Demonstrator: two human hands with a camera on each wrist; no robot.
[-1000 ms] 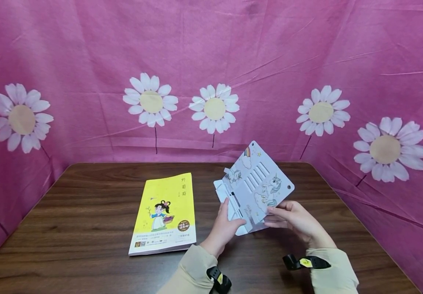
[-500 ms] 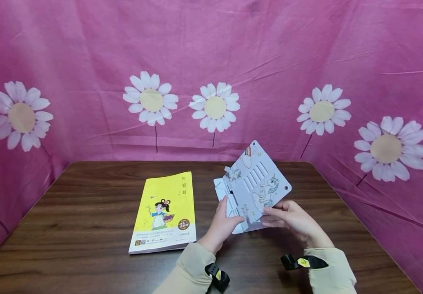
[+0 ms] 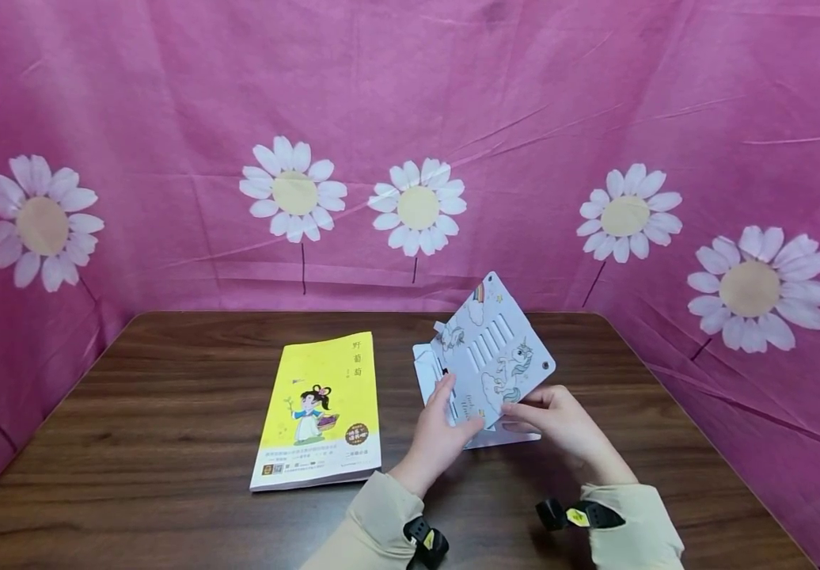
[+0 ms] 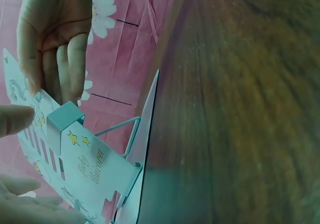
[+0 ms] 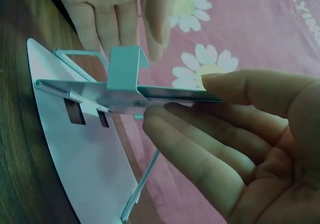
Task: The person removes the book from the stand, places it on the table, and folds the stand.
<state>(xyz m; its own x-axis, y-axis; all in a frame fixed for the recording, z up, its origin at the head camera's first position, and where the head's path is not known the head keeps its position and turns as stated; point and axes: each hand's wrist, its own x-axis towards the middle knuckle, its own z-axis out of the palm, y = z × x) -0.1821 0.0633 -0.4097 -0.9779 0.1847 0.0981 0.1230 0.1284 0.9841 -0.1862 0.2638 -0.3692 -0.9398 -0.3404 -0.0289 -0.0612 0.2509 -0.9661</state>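
Note:
A white metal book stand with unicorn, rainbow and star prints sits on the table, its slotted panel raised at a slant above a flat base plate. My right hand pinches the panel's near right edge between thumb and fingers, as the right wrist view also shows. At the stand's front left is my left hand, thumb and fingers extended and spread before the panel; I cannot tell whether it touches. A folded wire support shows behind the panel.
A yellow paperback book with a cartoon child on its cover lies left of the stand. The dark wooden table ends at a pink cloth printed with white daisies. Both wrists wear black straps.
The stand's panel has shifted a little left and tilted up off the base, with my right hand moving left along with it. My left hand has moved slightly right. The book stays put.

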